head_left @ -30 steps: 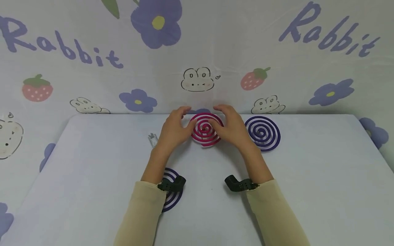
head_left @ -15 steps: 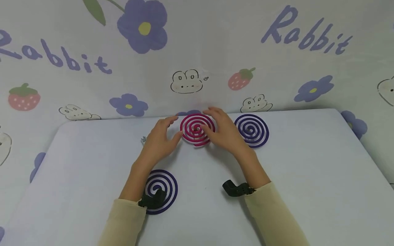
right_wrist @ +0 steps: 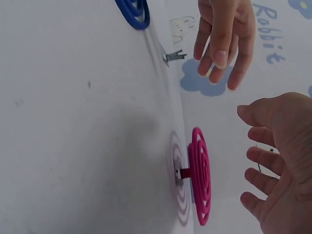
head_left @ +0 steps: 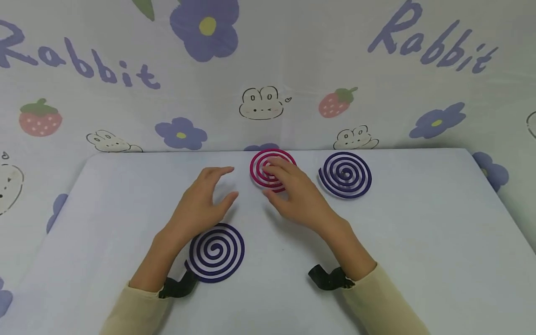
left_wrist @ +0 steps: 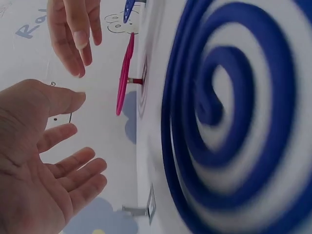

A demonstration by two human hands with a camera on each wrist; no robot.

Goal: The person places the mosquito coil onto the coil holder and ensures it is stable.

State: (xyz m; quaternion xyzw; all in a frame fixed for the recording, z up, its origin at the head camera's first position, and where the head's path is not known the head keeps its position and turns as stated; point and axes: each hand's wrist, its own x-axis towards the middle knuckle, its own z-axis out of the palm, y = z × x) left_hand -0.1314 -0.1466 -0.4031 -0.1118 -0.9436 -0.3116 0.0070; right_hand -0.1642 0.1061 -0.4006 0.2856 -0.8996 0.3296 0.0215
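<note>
A pink mosquito coil (head_left: 258,170) sits raised on a small metal stand (right_wrist: 179,173) near the table's back edge. My right hand (head_left: 297,197) hovers over its near right side, fingers loosely bent and holding nothing, hiding part of it in the head view. Both wrist views show a gap between the hands and this coil. My left hand (head_left: 201,204) is spread in the air to the left, also holding nothing. Just below it lies a dark blue mosquito coil (head_left: 216,251), large and close in the left wrist view.
A second dark blue coil (head_left: 345,173) stands at the back right. One more small metal stand (left_wrist: 151,202) shows low in the left wrist view; the left hand hides it in the head view. A printed fabric wall (head_left: 293,56) rises behind the white table (head_left: 418,242).
My left hand has drawn away from the pink coil, leftward and towards me. The right hand has come back slightly, fingers now over the coil. The head view has shifted a little; the coils stay put.
</note>
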